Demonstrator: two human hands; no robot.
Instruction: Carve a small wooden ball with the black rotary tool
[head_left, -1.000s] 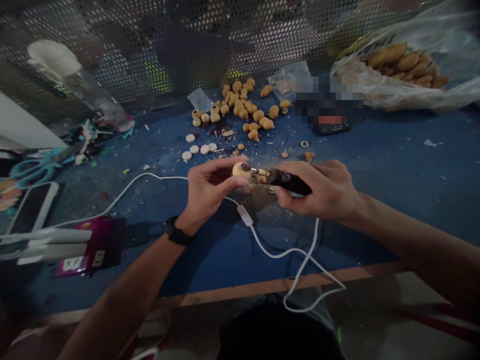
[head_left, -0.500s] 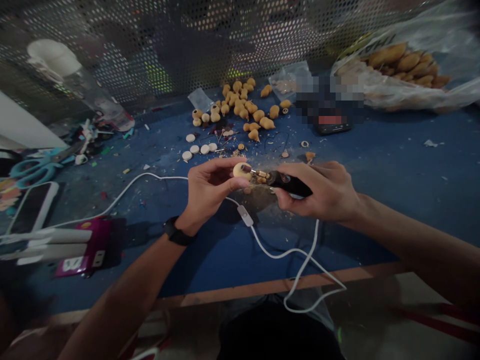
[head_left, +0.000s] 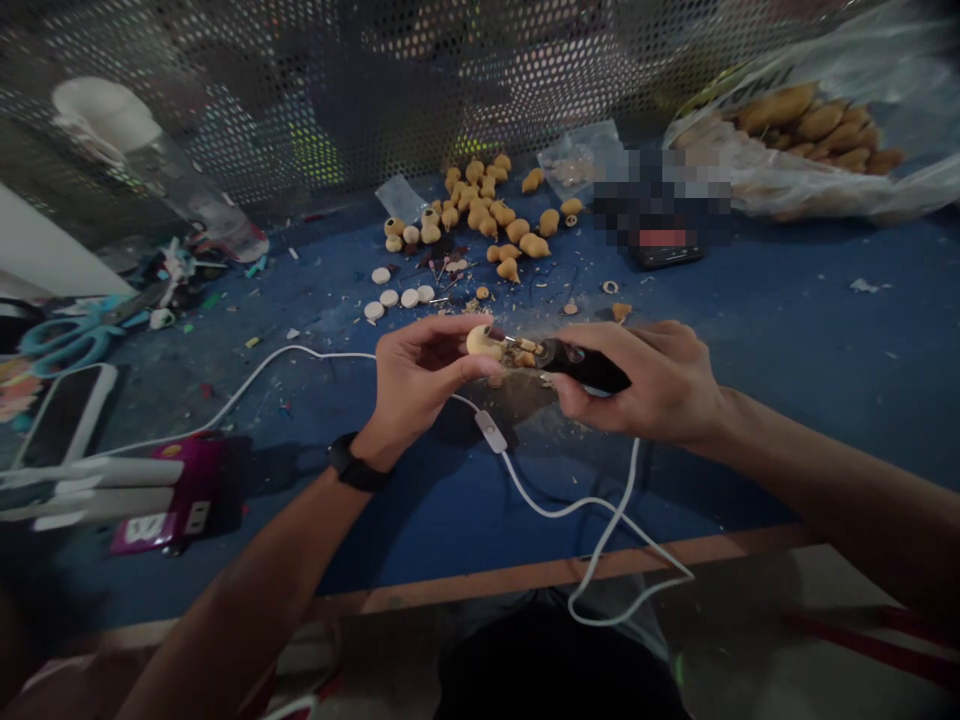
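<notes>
My left hand [head_left: 412, 375] pinches a small pale gourd [head_left: 481, 343] between thumb and fingers, above the middle of the blue table [head_left: 420, 520]. A dark hole shows near the gourd's upper right edge. Wrapped in my right hand [head_left: 660, 385] is a black rotary tool [head_left: 592, 367] with a brass-coloured collet, pointing left. Its thin bit reaches the gourd by the hole; whether the tip is inside, I cannot tell. Dust and shavings lie under both hands. Behind them are a pile of small tan gourds [head_left: 484, 208] and several white discs [head_left: 409, 298].
A white cable with an inline switch [head_left: 491, 432] loops over the table's front edge. To the left are blue-handled scissors [head_left: 71, 338], a phone [head_left: 64, 415] and a magenta power block [head_left: 169, 500] with plugs. A plastic bag [head_left: 780, 195] of gourds lies back right, before the perforated metal panel [head_left: 315, 90].
The gourd has turned in my left hand, so its hole now sits nearer the upper right. My right hand has drawn the rotary tool slightly rightward.
</notes>
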